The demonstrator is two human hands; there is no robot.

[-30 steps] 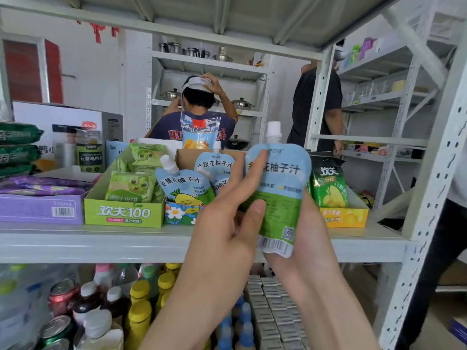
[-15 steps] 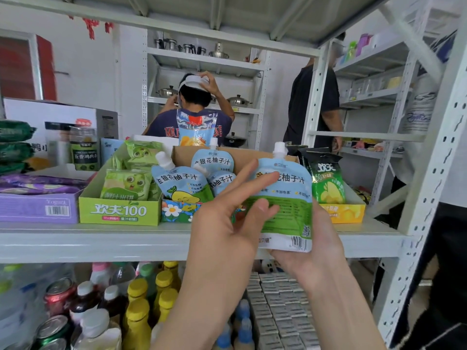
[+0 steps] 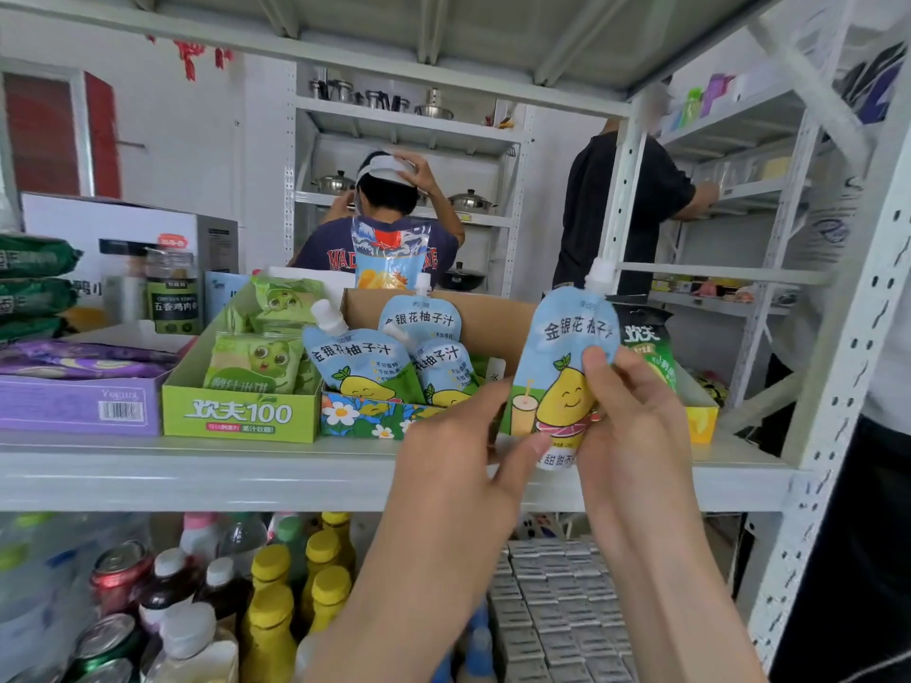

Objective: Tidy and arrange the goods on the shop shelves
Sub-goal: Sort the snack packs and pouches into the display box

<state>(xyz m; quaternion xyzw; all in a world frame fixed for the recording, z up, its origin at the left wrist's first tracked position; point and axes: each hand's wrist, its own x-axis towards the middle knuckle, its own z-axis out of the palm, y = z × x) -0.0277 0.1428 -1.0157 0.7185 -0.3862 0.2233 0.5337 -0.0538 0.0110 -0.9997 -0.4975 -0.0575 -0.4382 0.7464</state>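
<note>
Left hand (image 3: 458, 460) fingers pinching juice pouch (image 3: 562, 367) lower edge, right hand (image 3: 636, 426) fingers pinching its side

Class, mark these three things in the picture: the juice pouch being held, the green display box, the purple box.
held juice pouch (image 3: 552, 359), head view, blue upper front.
green display box (image 3: 241, 414), head view, front wall lettering.
purple box (image 3: 59, 406), head view, front face.
</note>
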